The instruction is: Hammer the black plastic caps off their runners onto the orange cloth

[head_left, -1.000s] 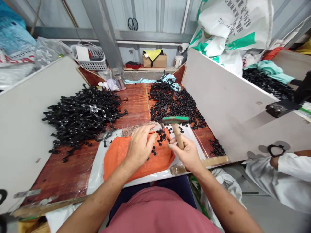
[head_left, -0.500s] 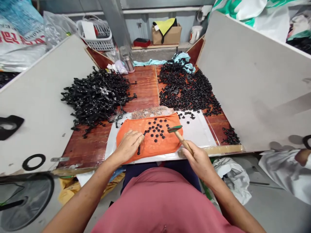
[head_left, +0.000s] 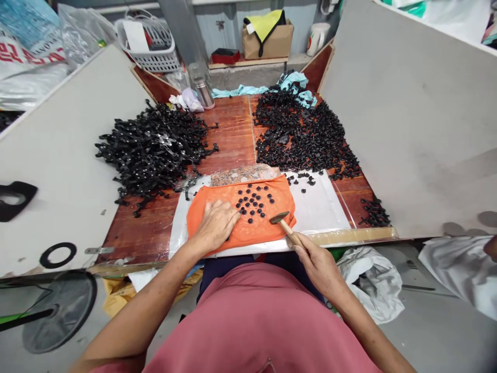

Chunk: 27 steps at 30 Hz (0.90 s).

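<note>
My left hand lies closed over an orange cloth spread on the bench, pinching a small black strip-like part that is mostly hidden under the fingers. Its fingertips touch the edge of a group of black round buttons lying on the cloth. In my right hand is a small hammer, gripped by its wooden handle. The hammer's dark head hangs low over the cloth's right side, just right of the buttons and apart from them.
A heap of black strap-like parts fills the left of the bench; a wide pile of small black pieces covers the right. Grey partitions stand on both sides. At the back are a steel flask and a cardboard box.
The hammer has come down and its head has swung nearer the cloth. My left hand has shifted slightly right, covering more of the black strip. The view has tilted a little.
</note>
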Each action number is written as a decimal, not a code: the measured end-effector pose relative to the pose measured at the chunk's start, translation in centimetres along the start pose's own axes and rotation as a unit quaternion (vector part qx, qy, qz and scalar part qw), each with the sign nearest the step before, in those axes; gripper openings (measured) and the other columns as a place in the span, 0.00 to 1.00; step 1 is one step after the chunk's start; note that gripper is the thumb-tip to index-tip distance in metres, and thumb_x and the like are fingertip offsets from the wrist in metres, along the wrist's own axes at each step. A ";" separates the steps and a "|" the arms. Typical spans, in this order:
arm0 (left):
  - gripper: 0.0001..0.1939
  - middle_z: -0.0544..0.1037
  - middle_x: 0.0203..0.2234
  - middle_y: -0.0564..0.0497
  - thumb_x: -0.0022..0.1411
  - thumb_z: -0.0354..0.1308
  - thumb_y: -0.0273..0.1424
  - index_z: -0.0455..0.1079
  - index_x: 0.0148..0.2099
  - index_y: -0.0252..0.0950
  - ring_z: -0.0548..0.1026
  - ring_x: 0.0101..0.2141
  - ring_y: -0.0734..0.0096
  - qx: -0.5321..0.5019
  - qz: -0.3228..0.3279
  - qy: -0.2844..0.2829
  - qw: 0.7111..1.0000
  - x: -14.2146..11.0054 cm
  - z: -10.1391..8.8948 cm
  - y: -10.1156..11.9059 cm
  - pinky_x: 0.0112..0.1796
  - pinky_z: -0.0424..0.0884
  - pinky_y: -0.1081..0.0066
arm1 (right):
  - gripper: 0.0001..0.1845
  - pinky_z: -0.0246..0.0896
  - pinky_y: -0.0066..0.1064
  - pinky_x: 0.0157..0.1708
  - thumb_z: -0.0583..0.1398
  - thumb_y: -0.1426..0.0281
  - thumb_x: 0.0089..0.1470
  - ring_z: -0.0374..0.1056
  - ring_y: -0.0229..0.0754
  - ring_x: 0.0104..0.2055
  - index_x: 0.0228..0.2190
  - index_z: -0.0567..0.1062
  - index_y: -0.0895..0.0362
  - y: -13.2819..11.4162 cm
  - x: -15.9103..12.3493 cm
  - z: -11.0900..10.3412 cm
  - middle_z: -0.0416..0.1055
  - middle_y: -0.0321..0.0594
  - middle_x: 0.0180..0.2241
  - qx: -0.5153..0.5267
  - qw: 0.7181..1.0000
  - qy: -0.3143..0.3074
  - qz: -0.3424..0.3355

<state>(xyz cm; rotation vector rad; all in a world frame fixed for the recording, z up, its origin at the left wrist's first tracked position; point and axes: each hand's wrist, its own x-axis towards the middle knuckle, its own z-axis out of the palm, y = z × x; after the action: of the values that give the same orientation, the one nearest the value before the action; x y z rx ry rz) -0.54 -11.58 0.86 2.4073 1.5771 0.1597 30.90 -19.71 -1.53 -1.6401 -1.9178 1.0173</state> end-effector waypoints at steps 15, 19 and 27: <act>0.21 0.74 0.34 0.46 0.77 0.41 0.36 0.72 0.36 0.37 0.67 0.40 0.58 -0.003 0.004 -0.011 1.000 0.1 0.1 0.1 0.48 0.58 0.56 | 0.23 0.71 0.34 0.43 0.52 0.61 0.71 0.79 0.50 0.48 0.62 0.72 0.46 -0.4 0.9 -1.3 0.82 0.41 0.49 -0.036 0.999 -0.002 -0.012; 0.22 0.74 0.35 0.45 0.77 0.41 0.36 0.73 0.36 0.37 0.68 0.40 0.57 0.014 0.005 -0.027 1.000 0.2 -0.2 0.1 0.48 0.58 0.55 | 0.24 0.71 0.37 0.46 0.52 0.62 0.71 0.79 0.51 0.49 0.64 0.71 0.47 -0.8 0.9 -1.4 0.81 0.43 0.50 -0.041 0.999 -0.009 -0.020; 0.22 0.74 0.34 0.45 0.76 0.42 0.35 0.74 0.36 0.37 0.68 0.39 0.57 0.017 0.005 -0.041 0.999 0.4 -0.4 0.0 0.45 0.59 0.57 | 0.27 0.72 0.39 0.49 0.52 0.67 0.71 0.79 0.51 0.49 0.68 0.66 0.50 -3.1 2.7 -1.9 0.80 0.46 0.52 -0.122 0.989 -0.012 -0.087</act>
<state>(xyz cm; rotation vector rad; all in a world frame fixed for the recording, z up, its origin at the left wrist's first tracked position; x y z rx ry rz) -0.50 -11.17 1.23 2.4146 1.5448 0.0343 29.67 -16.77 1.60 -1.5568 -2.2309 0.7619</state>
